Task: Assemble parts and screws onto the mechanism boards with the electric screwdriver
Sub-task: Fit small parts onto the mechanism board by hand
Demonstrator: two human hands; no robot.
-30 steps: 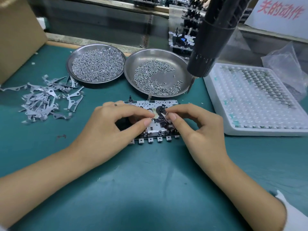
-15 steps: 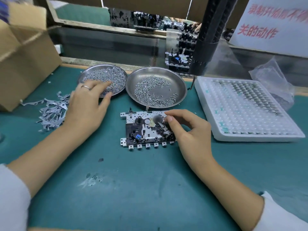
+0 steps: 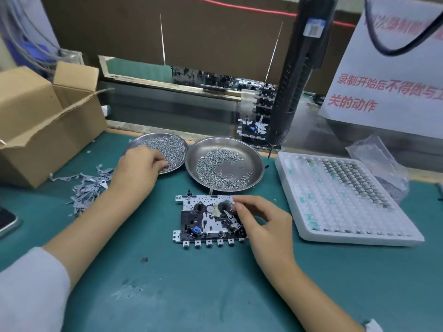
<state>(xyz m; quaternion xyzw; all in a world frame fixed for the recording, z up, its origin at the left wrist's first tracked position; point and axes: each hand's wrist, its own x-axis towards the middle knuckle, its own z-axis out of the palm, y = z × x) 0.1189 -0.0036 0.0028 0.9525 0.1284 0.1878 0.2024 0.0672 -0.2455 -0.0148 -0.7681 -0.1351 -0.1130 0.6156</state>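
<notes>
A mechanism board (image 3: 203,221) lies on the green mat in the middle, white and black with a small blue part. My right hand (image 3: 261,224) rests on its right end, fingertips curled onto the small metal part by the black spindle. My left hand (image 3: 136,168) reaches into the left steel dish of screws (image 3: 172,146), its fingers curled down among the screws; whether it holds one is hidden. The black electric screwdriver (image 3: 294,92) hangs above the table behind the right dish, touched by neither hand.
A second steel dish (image 3: 254,164) with fewer screws stands behind the board. Loose metal levers (image 3: 86,188) lie at left by a cardboard box (image 3: 40,130). A white foam tray (image 3: 340,200) of small parts sits right. A phone (image 3: 6,221) lies at the far left edge.
My left hand left the board and moved up-left into the left screw dish, then curled its fingers into the screws. My right hand stays on the board. The camera tilted up.
</notes>
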